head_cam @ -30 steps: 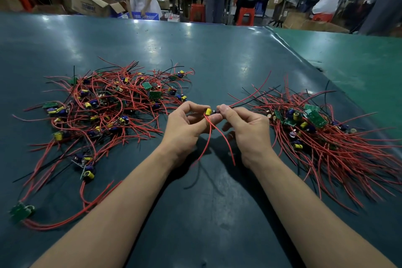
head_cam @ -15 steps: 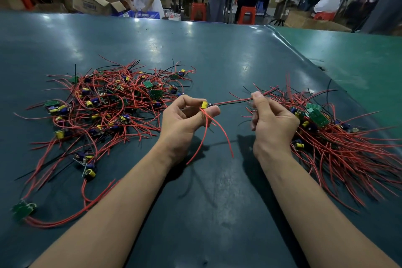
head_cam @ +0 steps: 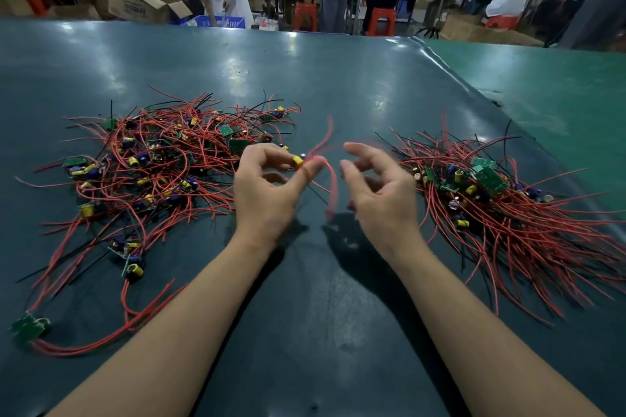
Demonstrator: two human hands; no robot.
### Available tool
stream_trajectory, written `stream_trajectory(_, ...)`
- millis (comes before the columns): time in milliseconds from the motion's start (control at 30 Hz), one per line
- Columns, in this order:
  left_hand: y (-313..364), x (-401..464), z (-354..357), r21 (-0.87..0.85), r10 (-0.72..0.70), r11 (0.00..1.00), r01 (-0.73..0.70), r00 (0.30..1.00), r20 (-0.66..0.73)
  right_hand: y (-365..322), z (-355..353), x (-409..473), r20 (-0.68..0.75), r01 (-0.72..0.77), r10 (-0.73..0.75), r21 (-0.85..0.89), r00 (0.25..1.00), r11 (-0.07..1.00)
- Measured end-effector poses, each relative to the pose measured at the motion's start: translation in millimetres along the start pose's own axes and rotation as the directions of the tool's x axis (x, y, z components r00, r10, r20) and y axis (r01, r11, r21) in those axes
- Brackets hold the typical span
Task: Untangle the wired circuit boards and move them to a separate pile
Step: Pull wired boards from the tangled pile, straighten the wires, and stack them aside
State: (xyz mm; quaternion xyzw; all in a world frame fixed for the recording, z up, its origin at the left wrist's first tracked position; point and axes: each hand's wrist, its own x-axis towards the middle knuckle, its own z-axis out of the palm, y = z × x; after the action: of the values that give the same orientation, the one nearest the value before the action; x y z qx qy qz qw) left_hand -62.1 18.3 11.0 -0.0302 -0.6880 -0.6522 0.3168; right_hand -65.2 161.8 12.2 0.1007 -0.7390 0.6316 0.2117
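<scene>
the left hand [head_cam: 267,189] pinches one board [head_cam: 298,160] by its yellow part, thumb and forefinger clamped on it, held above the tabletop [head_cam: 321,85] between the two piles. its red wires [head_cam: 330,179] blur as they swing. the right hand [head_cam: 379,186] is just beside it, fingers loosely curled and apart, holding nothing. the tangle [head_cam: 162,159] lies left, the sorted pile [head_cam: 491,200] right. to do this well, i'd let the wires hang free, check none loop back into the tangle, then lay the board right with wires running the same way. far off, a cardboard box [head_cam: 142,3] stands open, contents unseen.
</scene>
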Motion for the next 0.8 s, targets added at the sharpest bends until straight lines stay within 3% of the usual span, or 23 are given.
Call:
stream_trajectory(67,-2.4,-1.6,-2.6,0.219,0.248,0.941,-0.257,0.966,0.068,-0.2,3.9,-3.5,0.141,-0.039,0.033,0.034,0.989,0.999)
stream_trajectory(167,-0.7,-4.2,-4.5,0.271,0.388,0.872,-0.407,0.913,0.123,-0.6,5.2,-6.5,0.218,-0.034,0.014,0.085,0.976,0.996)
stream_trajectory(367,-2.3,-7.1,-4.3,0.348,0.262,0.878,-0.328,0.939,0.223,-4.3,0.8,-6.0,0.252,0.041,-0.054,0.056,0.966,0.998)
stream_trajectory(533,-2.4,-5.5,-7.9,0.490,0.352,0.772,-0.404,0.914,0.199,-4.2,2.1,-7.4,0.262,0.055,-0.073,0.073,0.962,0.996)
stream_trajectory(700,-0.7,-4.7,-4.9,0.410,0.440,0.744,-0.528,0.848,0.296,-5.3,-1.0,-1.8,0.162,-0.164,0.121,0.285,0.979,0.944)
stream_trajectory(800,-4.8,-4.0,-5.7,0.426,0.445,0.720,-0.549,0.835,0.324,-5.7,-3.0,0.8,0.137,-0.214,0.179,0.321,0.974,0.922)
